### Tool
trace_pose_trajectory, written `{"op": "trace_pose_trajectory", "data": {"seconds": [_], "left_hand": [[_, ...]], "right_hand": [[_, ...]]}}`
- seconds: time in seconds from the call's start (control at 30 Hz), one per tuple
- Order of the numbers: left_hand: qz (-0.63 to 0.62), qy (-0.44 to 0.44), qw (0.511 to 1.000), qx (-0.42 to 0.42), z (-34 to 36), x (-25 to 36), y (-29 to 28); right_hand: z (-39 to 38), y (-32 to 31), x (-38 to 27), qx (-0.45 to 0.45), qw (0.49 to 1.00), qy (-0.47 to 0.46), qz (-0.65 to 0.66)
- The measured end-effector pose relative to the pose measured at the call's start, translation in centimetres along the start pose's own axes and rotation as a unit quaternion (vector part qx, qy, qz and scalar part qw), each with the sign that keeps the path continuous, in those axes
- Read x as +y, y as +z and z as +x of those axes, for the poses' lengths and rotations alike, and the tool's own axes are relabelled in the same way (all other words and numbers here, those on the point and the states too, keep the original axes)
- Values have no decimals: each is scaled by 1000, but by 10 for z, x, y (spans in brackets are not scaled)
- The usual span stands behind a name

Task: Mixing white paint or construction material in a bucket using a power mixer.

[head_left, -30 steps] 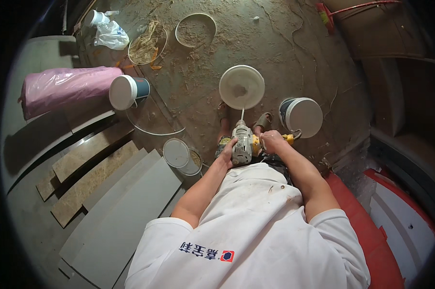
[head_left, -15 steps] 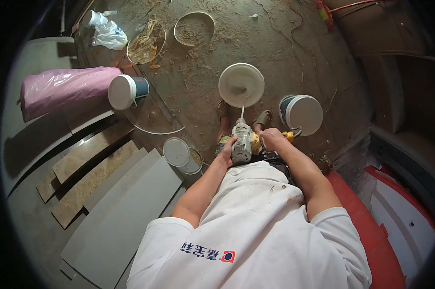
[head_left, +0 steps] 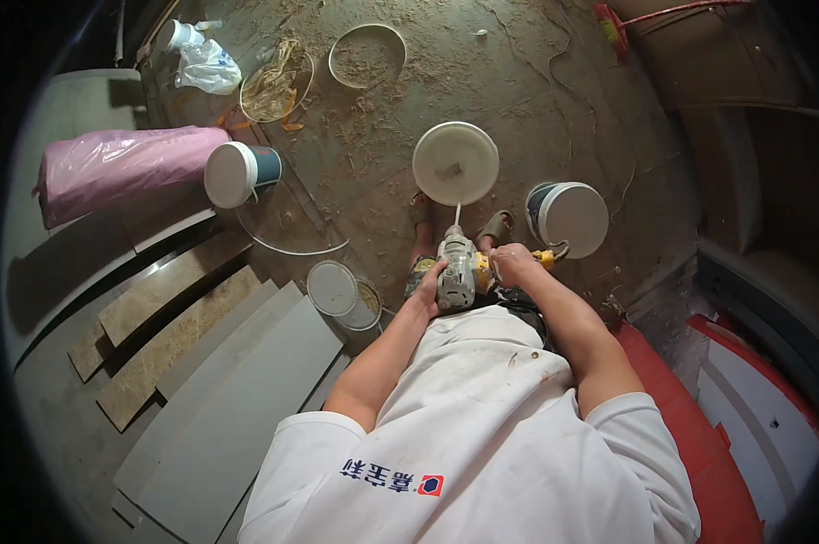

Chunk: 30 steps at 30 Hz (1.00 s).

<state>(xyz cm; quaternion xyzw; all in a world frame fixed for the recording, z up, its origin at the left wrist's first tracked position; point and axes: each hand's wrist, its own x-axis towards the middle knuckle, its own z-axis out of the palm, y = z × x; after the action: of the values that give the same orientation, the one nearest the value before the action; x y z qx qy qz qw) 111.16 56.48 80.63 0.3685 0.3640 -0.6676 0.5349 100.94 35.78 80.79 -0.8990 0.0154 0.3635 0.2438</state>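
In front of my body I hold an electric mixing drill (head_left: 455,272), its grey, smeared housing pointing away from me and a pale rod (head_left: 458,214) running down into an open white bucket (head_left: 420,145). A whitish mix with a darker patch around the rod shows in the bucket. My left hand (head_left: 427,286) is closed against the housing's left side. Around the yellow grip on the drill's right side, my right hand (head_left: 515,264) is wrapped. The bucket stands on the floor just beyond my sandalled feet.
A lidded bucket (head_left: 572,219) stands right, another (head_left: 232,175) left beside a pink wrapped roll (head_left: 133,172). Grey panels (head_left: 246,403) and stone-patterned strips lie lower left. Two hoop-shaped rims, one a bucket rim (head_left: 368,83), sit among debris. A red-edged board (head_left: 672,417) is at right.
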Motion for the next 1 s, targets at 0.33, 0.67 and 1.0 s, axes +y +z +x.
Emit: {"op": "trace_pose_trajectory", "data": {"seconds": [0.33,0.67,1.0], "left_hand": [[-3,3,1000,-6,-6,-2,-2],[2,2,1000,8,-5,5,1],[10,1,1000,-4,-7,4,6]], "right_hand": [[0,-7,-4,-28,1000,-1,-2],[-5,-27,-9,-28,999,-15,-1],[0,-15,-4,-55,998,15,-8]]}}
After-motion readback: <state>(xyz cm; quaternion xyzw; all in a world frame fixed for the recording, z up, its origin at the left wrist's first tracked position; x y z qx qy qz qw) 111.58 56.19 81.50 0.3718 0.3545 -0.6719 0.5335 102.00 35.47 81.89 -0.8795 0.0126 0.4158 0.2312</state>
